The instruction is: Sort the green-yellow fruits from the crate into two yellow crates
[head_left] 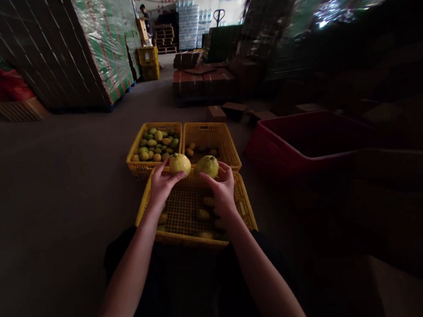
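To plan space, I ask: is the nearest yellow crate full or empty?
Neither, only partly filled: some fruits lie in the nearest yellow crate, but much grid floor shows.

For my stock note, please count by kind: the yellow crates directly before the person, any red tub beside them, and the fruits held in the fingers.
Yellow crates: 3
Red tub: 1
Held fruits: 2
Total: 6
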Demonstrator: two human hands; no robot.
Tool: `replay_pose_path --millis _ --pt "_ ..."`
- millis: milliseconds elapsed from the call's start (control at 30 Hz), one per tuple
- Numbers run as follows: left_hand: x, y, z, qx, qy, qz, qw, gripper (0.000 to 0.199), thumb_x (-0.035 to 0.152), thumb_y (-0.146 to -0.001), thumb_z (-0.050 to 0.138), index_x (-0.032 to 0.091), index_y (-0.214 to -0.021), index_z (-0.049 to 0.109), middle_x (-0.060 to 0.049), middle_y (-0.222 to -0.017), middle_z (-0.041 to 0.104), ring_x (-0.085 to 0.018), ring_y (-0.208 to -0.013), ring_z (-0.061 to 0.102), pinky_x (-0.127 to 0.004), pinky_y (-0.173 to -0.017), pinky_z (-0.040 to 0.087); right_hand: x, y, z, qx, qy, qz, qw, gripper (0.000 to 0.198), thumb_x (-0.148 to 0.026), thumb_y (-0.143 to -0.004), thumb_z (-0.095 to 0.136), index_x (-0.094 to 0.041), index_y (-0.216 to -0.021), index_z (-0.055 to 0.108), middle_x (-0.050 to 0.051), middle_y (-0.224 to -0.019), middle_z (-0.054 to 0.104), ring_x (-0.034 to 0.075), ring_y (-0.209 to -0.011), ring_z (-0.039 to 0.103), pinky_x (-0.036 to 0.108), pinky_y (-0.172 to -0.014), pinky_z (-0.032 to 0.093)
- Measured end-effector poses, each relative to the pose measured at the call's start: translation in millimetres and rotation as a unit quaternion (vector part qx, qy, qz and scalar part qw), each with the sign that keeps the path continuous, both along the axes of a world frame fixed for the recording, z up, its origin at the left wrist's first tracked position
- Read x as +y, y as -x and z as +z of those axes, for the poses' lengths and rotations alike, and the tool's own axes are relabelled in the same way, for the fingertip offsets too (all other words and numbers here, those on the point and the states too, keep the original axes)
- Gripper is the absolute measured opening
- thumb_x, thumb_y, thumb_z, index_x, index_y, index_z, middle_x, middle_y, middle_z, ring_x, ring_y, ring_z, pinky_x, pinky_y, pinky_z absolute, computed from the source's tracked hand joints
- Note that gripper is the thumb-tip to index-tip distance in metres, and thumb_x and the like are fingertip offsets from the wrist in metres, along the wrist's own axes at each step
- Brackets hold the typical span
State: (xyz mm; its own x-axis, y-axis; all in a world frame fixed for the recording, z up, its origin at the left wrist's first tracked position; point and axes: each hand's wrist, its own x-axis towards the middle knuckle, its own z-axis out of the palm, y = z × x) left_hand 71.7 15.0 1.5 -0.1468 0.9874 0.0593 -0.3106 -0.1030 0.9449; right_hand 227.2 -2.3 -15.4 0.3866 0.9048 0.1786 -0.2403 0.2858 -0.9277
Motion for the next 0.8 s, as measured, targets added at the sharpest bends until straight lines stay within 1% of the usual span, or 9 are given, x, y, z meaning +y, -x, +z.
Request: replay_pose_path --millis 67,133,233,300,400,500,567,700,800 --pt "-0.5 2.6 1.8 -0.035 0.016 -0.038 0.999 0.061 0.025 -0.055 0.087 0.020 -0.112 0.066 -0.009 -0.115 0.068 -0.026 -0.097 0.067 -0.041 -0.084 0.056 -1.4 0.5 3.9 0.035 0.011 0.034 0.999 0.048 -0.025 -0.055 0.082 -0.024 -0.097 0.061 -0.001 -0.094 0.069 0.016 -0.082 0.065 0.031 -0.075 0.054" --pt "-2.5 6.0 4.6 -0.070 0.010 -0.076 0.995 0.054 0.024 -0.060 0.084 0.021 -0.110 0.066 -0.008 -0.119 0.065 -0.027 -0.102 0.065 -0.040 -0.082 0.056 -2.9 -0.4 8.2 0.066 0.026 0.071 0.995 0.042 -0.026 -0.056 0.082 -0.024 -0.094 0.063 -0.001 -0.092 0.069 0.014 -0.078 0.064 0.027 -0.070 0.053" --pt "-6.3 8.6 9.0 -0.130 0.010 -0.113 0.985 0.042 0.021 -0.065 0.078 0.020 -0.105 0.066 -0.007 -0.119 0.064 -0.025 -0.107 0.062 -0.036 -0.083 0.054 -5.0 -4.0 13.8 0.098 0.051 0.111 0.988 0.042 -0.027 -0.057 0.081 -0.024 -0.096 0.066 -0.001 -0.092 0.069 0.013 -0.075 0.063 0.024 -0.063 0.052" --pt "-7.7 6.4 10.5 -0.167 0.037 -0.125 0.977 0.036 0.020 -0.066 0.076 0.018 -0.101 0.066 -0.007 -0.110 0.067 -0.022 -0.102 0.063 -0.032 -0.081 0.053 -5.6 -6.4 15.4 0.112 0.059 0.131 0.983 0.046 -0.027 -0.057 0.081 -0.024 -0.100 0.066 -0.001 -0.093 0.069 0.013 -0.076 0.063 0.023 -0.063 0.052" --pt "-7.0 -1.7 9.3 -0.184 0.063 -0.091 0.977 0.036 0.024 -0.064 0.077 0.017 -0.098 0.063 -0.004 -0.096 0.068 -0.016 -0.090 0.064 -0.027 -0.076 0.051 -5.5 -6.4 12.9 0.123 0.071 0.150 0.978 0.048 -0.029 -0.056 0.081 -0.026 -0.101 0.064 -0.002 -0.089 0.070 0.015 -0.076 0.064 0.024 -0.061 0.052" --pt "-5.5 -9.8 6.4 -0.145 0.074 -0.013 0.987 0.043 0.028 -0.059 0.082 0.018 -0.094 0.060 0.001 -0.083 0.066 -0.012 -0.076 0.063 -0.023 -0.069 0.049 -5.9 0.3 6.7 0.086 0.090 0.168 0.978 0.041 -0.036 -0.058 0.080 -0.024 -0.094 0.065 -0.002 -0.084 0.070 0.016 -0.074 0.064 0.025 -0.061 0.052" --pt "-5.4 -12.4 5.4 -0.123 0.086 0.013 0.989 0.044 0.034 -0.057 0.084 0.019 -0.088 0.058 0.003 -0.077 0.065 -0.011 -0.071 0.062 -0.022 -0.064 0.048 -6.4 7.1 2.5 0.053 0.101 0.165 0.980 0.040 -0.040 -0.060 0.080 -0.022 -0.092 0.066 -0.001 -0.083 0.070 0.015 -0.073 0.064 0.025 -0.064 0.052" --pt "-4.3 -9.9 5.4 -0.127 0.138 -0.009 0.982 0.041 0.052 -0.065 0.076 0.019 -0.084 0.060 0.001 -0.074 0.065 -0.015 -0.072 0.064 -0.024 -0.061 0.051 -3.9 17.2 -4.0 0.086 0.133 0.147 0.976 0.040 -0.046 -0.064 0.077 -0.020 -0.093 0.066 0.000 -0.081 0.072 0.017 -0.071 0.065 0.027 -0.064 0.055" --pt "-0.4 -3.7 2.2 -0.181 0.212 -0.042 0.959 0.042 0.059 -0.075 0.063 0.019 -0.087 0.061 -0.002 -0.075 0.066 -0.017 -0.070 0.065 -0.029 -0.062 0.054 2.2 16.5 -8.5 0.128 0.138 0.124 0.974 0.036 -0.050 -0.071 0.068 -0.021 -0.092 0.066 0.002 -0.082 0.073 0.019 -0.074 0.068 0.030 -0.062 0.056"
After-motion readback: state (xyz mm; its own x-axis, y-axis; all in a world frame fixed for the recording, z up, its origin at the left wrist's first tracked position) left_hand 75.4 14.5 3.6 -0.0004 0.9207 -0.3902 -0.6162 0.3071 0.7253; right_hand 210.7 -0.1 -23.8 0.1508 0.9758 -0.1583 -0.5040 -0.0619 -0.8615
